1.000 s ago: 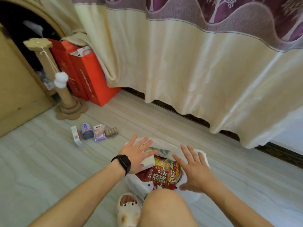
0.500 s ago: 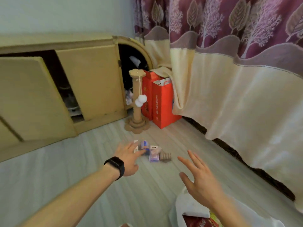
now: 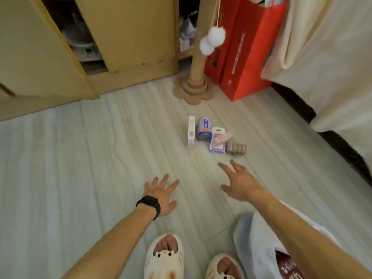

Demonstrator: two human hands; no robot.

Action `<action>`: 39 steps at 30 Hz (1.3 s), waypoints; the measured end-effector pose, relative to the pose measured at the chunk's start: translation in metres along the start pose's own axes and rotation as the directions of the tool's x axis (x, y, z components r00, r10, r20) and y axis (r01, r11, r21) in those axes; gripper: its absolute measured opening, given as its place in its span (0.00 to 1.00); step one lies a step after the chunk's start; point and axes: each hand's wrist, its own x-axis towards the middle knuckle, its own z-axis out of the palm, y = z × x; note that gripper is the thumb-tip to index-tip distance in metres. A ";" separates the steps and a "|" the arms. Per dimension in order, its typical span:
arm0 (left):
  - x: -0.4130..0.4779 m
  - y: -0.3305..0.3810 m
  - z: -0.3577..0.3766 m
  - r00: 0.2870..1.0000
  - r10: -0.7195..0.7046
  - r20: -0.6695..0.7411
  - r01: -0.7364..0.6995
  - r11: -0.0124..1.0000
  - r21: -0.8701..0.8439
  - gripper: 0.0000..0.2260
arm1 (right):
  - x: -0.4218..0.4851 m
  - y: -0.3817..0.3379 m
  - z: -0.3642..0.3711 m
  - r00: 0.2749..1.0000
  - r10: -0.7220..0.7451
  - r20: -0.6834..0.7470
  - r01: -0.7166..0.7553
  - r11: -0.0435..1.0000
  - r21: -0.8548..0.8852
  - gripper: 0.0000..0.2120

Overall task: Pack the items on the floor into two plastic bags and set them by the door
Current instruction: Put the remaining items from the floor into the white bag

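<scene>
White carton box (image 3: 191, 131) lies flat, long axis pointing away; ribbed brown roll (image 3: 236, 148) lies crosswise. Left hand (image 3: 161, 195), right hand (image 3: 240, 181): fingers spread, empty, above floor (image 3: 80, 168).

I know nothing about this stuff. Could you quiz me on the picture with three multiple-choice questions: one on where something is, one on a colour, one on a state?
1. Where is the can?
A. On the floor, right beside the white box
B. On top of it
C. Far from it

2. What colour are the tall paper bags by the curtain?
A. Green
B. Red
C. Black

3. The left hand and right hand are:
A. Both gripping something
B. Both open, holding nothing
C. Clasped together

Answers: A, they sit side by side; B, both are bright red; B, the fingers are spread and hold nothing.
</scene>
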 end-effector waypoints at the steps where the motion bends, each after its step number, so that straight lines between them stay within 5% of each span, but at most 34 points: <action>1: 0.010 0.000 0.012 1.000 0.003 0.014 -0.003 1.000 -0.011 0.33 | 0.019 0.006 -0.003 0.999 0.021 -0.048 -0.020 1.000 0.013 0.39; 8: 0.047 -0.017 0.053 0.989 0.096 -0.109 -0.100 0.994 -0.033 0.37 | 0.133 0.046 -0.013 0.955 0.157 -0.252 -0.151 0.988 0.044 0.41; 13: 0.111 0.003 -0.039 0.907 -0.047 -0.419 -0.065 0.967 -0.247 0.41 | 0.153 0.040 0.023 0.919 0.214 -0.332 -0.129 0.957 0.261 0.31; 16: 0.153 0.033 -0.101 0.835 -0.050 -0.548 -0.154 0.935 -0.321 0.38 | 0.133 0.020 0.057 0.891 0.236 -0.388 -0.153 0.960 0.232 0.24; 21: 0.170 0.042 -0.110 0.914 -0.088 -0.395 -0.077 0.920 -0.384 0.21 | 0.092 0.000 0.082 0.917 0.357 -0.177 -0.279 0.893 0.354 0.29; 26: 0.084 0.028 -0.032 0.898 0.007 -0.439 -0.172 0.925 -0.338 0.24 | 0.052 -0.014 0.083 0.965 0.261 0.010 -0.253 0.925 0.284 0.34; 30: 0.010 0.011 0.007 0.956 0.129 -0.265 -0.197 0.948 -0.250 0.25 | 0.010 -0.025 0.053 0.967 0.180 0.179 -0.230 0.919 0.320 0.32; 36: -0.070 0.034 -0.066 0.883 0.213 -0.418 -0.272 0.958 -0.087 0.27 | -0.103 -0.027 -0.009 0.974 0.179 -0.136 -0.066 0.805 0.589 0.15; 39: -0.112 0.078 -0.118 0.785 0.360 -0.504 -0.405 0.914 0.022 0.25 | -0.176 -0.010 -0.023 0.944 0.230 -0.235 0.042 0.624 0.780 0.12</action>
